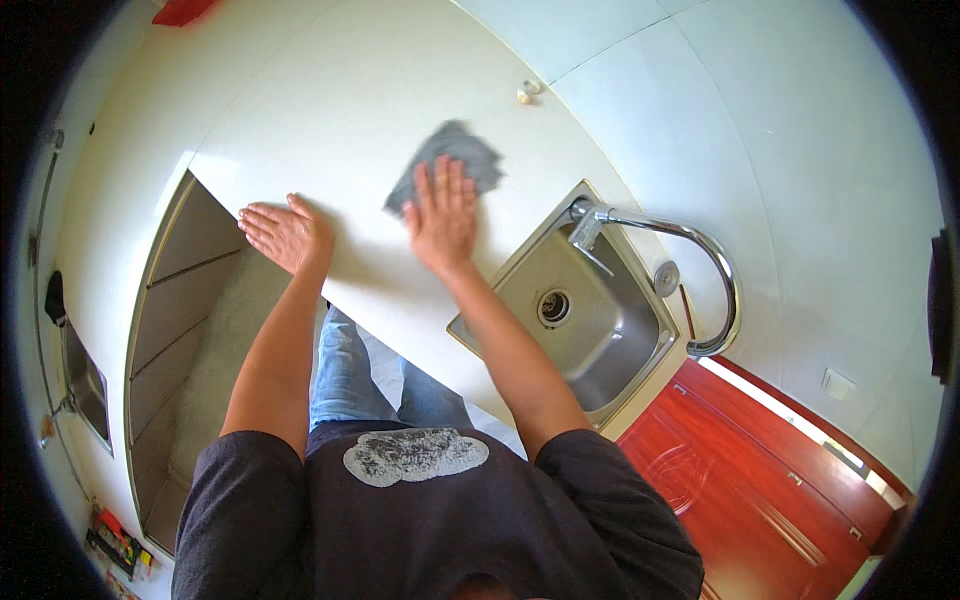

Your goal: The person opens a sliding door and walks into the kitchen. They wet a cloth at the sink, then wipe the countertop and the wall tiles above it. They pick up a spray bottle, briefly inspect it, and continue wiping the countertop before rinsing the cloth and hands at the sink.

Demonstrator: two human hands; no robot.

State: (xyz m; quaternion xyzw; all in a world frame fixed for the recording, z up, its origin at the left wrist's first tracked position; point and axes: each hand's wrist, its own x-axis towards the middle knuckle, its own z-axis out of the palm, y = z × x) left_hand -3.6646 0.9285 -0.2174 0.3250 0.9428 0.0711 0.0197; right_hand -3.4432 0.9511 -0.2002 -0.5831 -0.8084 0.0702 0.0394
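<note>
My right hand (444,217) holds a grey cloth (454,139) flat against the white countertop (337,120), fingers stretched over it. The cloth is blurred, and part of it is hidden under the palm. Over the front edge of the counter, my left hand (289,232) is flat with its fingers extended and its thumb apart. Nothing is in it. The right forearm crosses the near left corner of a stainless steel sink (600,330) let into the counter.
A chrome faucet (720,262) arches beside the sink, near a round metal sink strainer (666,278). Small pale items (528,91) lie by the wall edge. A red wooden door (750,465) is at lower right. Another sink (86,375) shows at far left.
</note>
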